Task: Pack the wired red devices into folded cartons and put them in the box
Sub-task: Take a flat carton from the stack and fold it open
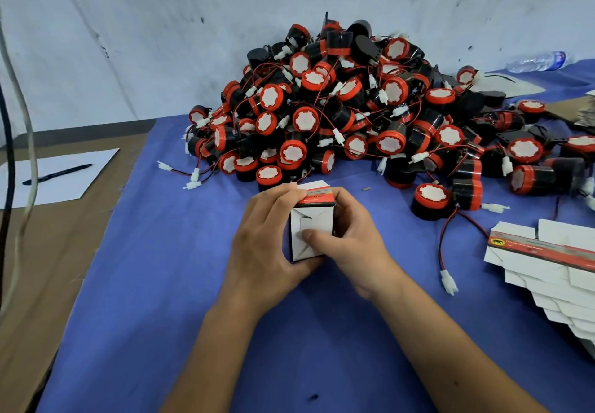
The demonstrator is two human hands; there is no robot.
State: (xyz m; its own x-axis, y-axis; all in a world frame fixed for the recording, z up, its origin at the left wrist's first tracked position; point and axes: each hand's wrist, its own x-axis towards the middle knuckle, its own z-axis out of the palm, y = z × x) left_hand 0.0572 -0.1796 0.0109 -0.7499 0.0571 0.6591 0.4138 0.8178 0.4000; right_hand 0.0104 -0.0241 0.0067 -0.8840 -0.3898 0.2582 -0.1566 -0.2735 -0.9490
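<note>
Blue cloth covers the surface (167,284), and I take the carton (310,229) at its middle as my landmark. Nearest me, both forearms reach in toward it. My left hand (264,238) wraps its left side, fingers (283,191) curled over the top edge; my right hand (349,238) clasps the right side, thumb pressing the white end flaps flat. So both hands are closed around the carton, which is tipped with its flapped end facing me.

I judge the step is locking the end flaps. To do it well I would hold the walls square with the left and push the tab fully in, not crushing the sides.

Right of the carton lies a stack of flat cartons (547,267). Beyond it sits the heap of red devices (354,106). Far left of it, a pen (58,173) rests on paper (77,187).
</note>
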